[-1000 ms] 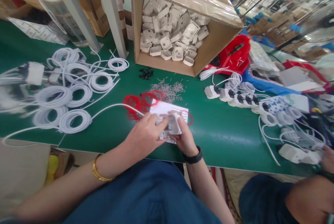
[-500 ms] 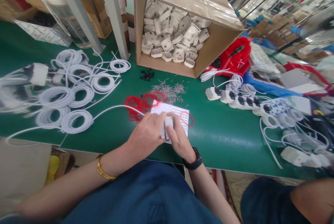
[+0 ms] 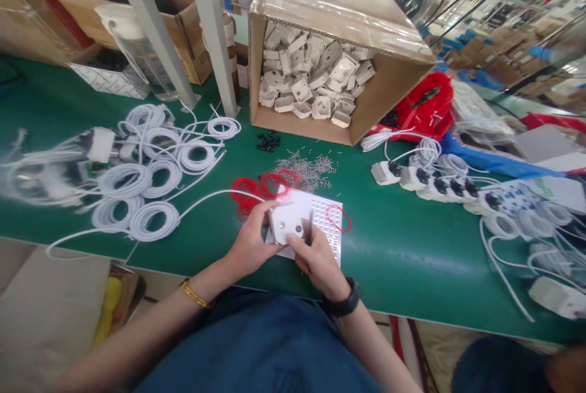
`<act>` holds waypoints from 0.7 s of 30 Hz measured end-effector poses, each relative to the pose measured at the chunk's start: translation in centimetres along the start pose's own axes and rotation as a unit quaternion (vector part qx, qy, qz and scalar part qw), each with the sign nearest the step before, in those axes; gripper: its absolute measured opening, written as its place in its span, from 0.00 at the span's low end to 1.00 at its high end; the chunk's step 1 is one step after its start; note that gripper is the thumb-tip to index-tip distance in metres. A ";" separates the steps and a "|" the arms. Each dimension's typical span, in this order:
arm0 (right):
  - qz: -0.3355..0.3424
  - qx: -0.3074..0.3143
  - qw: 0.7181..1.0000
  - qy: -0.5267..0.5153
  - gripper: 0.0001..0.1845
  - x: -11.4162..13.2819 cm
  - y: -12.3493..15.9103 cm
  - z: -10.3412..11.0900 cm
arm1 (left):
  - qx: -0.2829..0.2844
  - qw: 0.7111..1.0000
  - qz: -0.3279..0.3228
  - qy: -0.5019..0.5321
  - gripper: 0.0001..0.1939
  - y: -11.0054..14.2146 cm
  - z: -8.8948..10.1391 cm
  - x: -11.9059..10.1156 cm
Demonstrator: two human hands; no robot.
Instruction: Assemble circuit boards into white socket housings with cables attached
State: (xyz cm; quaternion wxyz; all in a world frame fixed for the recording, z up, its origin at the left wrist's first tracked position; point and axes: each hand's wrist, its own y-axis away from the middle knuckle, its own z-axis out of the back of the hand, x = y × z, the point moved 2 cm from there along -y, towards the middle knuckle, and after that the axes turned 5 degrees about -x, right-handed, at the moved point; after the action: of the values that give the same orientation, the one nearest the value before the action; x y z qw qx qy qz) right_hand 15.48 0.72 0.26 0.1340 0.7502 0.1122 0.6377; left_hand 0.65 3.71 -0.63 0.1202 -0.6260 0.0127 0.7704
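White two-holed plastic housing (image 3: 287, 222) sits between my left hand (image 3: 251, 242) and right hand (image 3: 319, 260), both grips clasping it, neither nearer, long axis unclear.

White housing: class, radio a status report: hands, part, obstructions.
Left hand, right hand: gripping white housing. Housing: two round spots facing camera, over white board. Obstruction: right thumb over lower edge.

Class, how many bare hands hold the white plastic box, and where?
2: the left hand grips the white plastic box at its left; the right hand, at its lower right. None seems hidden.
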 end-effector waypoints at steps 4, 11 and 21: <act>0.001 -0.029 0.998 -0.055 0.23 -0.8 0.2 -0.9 | 0.083 0.990 0.054 0.104 0.41 -1.4 0.9 -0.3; 0.022 -0.059 0.996 -0.063 0.22 -1.5 0.4 -1.2 | 0.131 0.983 0.124 0.018 0.17 -4.2 1.2 -1.8; -0.057 -0.044 0.989 -0.127 0.21 -2.0 1.1 -2.6 | 0.179 0.976 0.121 -0.022 0.15 -5.2 1.2 -2.1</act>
State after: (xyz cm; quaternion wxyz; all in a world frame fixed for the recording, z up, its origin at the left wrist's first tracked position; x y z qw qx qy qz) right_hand 12.63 -0.83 -0.83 0.2161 0.8107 0.1089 0.5331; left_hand 0.91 8.57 2.29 0.1365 -0.5711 0.2239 0.7779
